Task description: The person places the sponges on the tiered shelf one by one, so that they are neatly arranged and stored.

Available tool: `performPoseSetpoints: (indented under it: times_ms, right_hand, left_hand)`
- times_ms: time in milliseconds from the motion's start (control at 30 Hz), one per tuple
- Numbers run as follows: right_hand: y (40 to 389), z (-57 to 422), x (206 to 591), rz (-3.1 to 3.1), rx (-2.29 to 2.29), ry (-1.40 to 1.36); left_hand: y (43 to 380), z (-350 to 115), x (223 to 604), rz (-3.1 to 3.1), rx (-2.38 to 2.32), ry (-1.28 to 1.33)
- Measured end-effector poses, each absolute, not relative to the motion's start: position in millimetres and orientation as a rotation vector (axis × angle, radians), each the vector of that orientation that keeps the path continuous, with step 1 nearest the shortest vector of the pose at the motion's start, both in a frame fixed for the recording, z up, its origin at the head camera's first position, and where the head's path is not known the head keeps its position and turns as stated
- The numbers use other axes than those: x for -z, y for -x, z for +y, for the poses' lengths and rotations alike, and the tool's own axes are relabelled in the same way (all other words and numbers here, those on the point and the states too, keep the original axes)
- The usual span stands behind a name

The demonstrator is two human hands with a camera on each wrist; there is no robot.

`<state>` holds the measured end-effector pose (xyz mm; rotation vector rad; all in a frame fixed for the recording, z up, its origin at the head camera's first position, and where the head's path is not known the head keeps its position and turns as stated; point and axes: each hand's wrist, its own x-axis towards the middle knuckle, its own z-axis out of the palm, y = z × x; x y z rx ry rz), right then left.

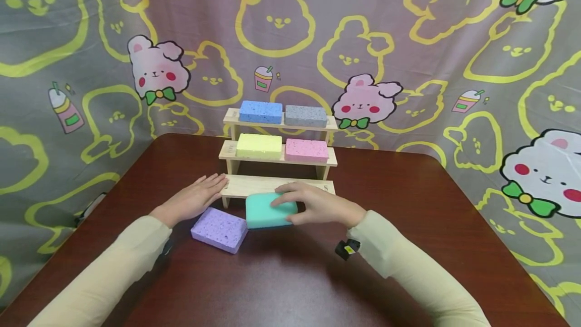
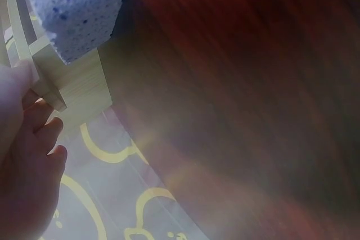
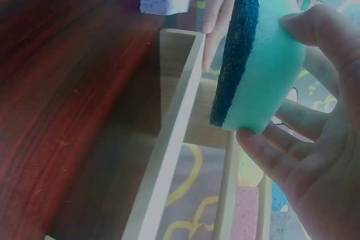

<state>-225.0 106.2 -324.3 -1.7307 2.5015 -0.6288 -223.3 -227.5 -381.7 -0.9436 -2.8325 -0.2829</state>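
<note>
My right hand [image 1: 317, 203] grips a turquoise sponge [image 1: 260, 211] by its edges, just in front of the lowest tier of a stepped wooden rack [image 1: 249, 185]. In the right wrist view, the sponge shows a dark scouring layer [image 3: 239, 49] on one face, and thumb and fingers pinch the turquoise part. With fingers stretched out, my left hand [image 1: 192, 199] touches the left end of that lowest tier. A speckled purple sponge [image 1: 220, 228] lies on the table in front of the rack, close to the left hand; its corner looms in the left wrist view.
A blue sponge [image 1: 260, 112] and a grey sponge [image 1: 305, 115] sit on the top tier. The middle tier holds a yellow sponge [image 1: 258, 146] and a pink sponge [image 1: 306, 150]. Behind the dark brown table [image 1: 386, 191] hangs a patterned curtain [image 1: 299, 74].
</note>
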Motion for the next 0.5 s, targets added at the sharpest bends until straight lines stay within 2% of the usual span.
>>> performPoseSetpoints:
  times_ms: [500]
  right_hand:
    - [244, 89, 314, 2.635, 0.652, 1.702]
  left_hand:
    - [224, -227, 381, -2.852, 0.313, 0.933]
